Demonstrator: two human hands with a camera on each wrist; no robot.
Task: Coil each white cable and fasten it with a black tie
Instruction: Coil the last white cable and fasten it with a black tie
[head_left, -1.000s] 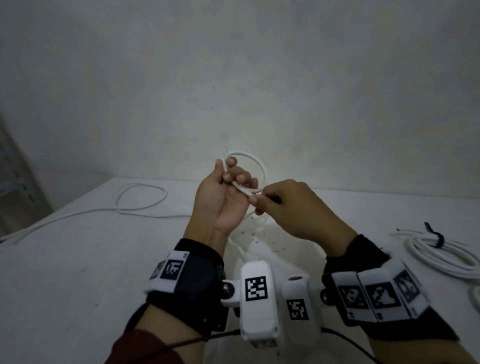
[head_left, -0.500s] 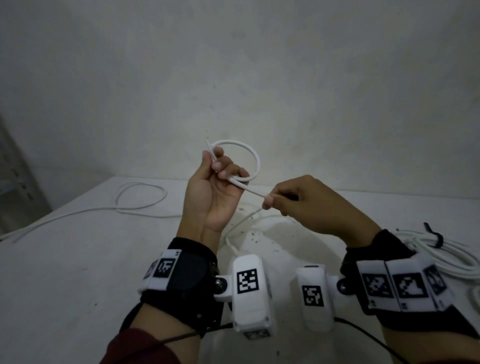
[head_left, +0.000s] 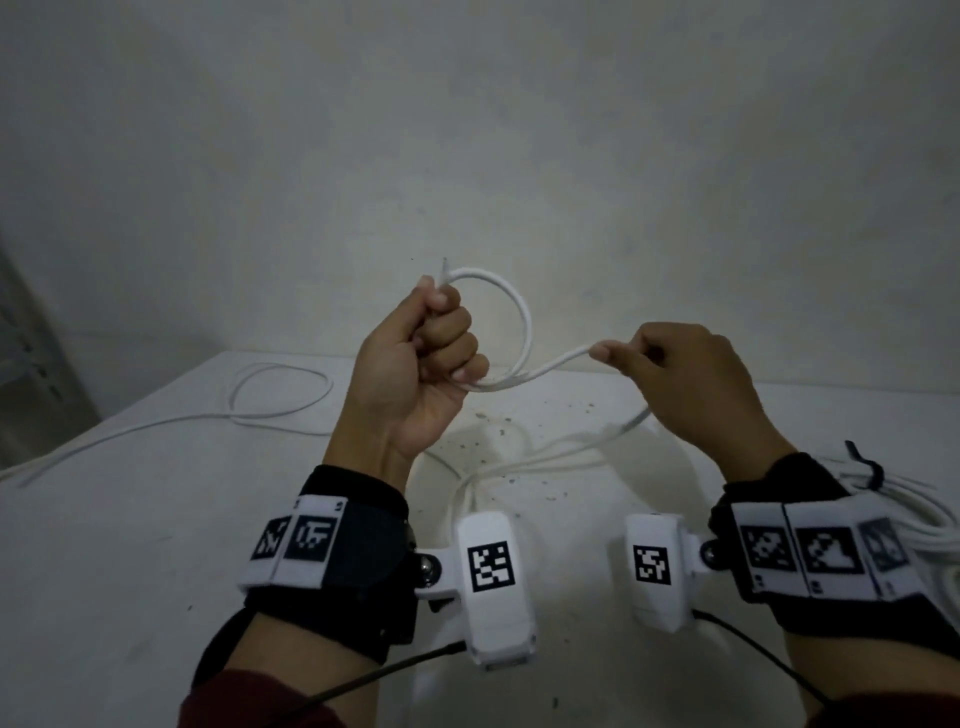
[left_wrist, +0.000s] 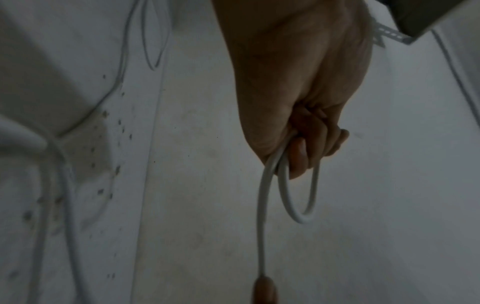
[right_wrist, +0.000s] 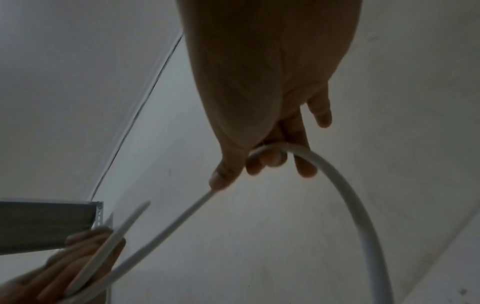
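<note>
My left hand (head_left: 434, 343) is raised above the table and grips a white cable (head_left: 522, 317) that curves into one small loop, its free end sticking up past my thumb. The same loop (left_wrist: 298, 197) hangs below my curled fingers in the left wrist view. My right hand (head_left: 670, 374) pinches the same cable (right_wrist: 345, 185) a short way to the right. From there the cable drops to the table (head_left: 130, 519) between my wrists. A coiled white cable (head_left: 914, 514) with a black tie (head_left: 865, 465) lies at the right edge.
Another loose white cable (head_left: 280, 389) lies looped on the table's far left and trails off toward the left edge. Dark specks (head_left: 488, 431) dot the table under my hands. A grey metal rack (head_left: 31, 364) stands at the left, and a plain wall rises behind.
My hands have drawn apart, the right one sliding rightward along the cable. The left hand rose and closed into a fist round the loop, which has grown a little.
</note>
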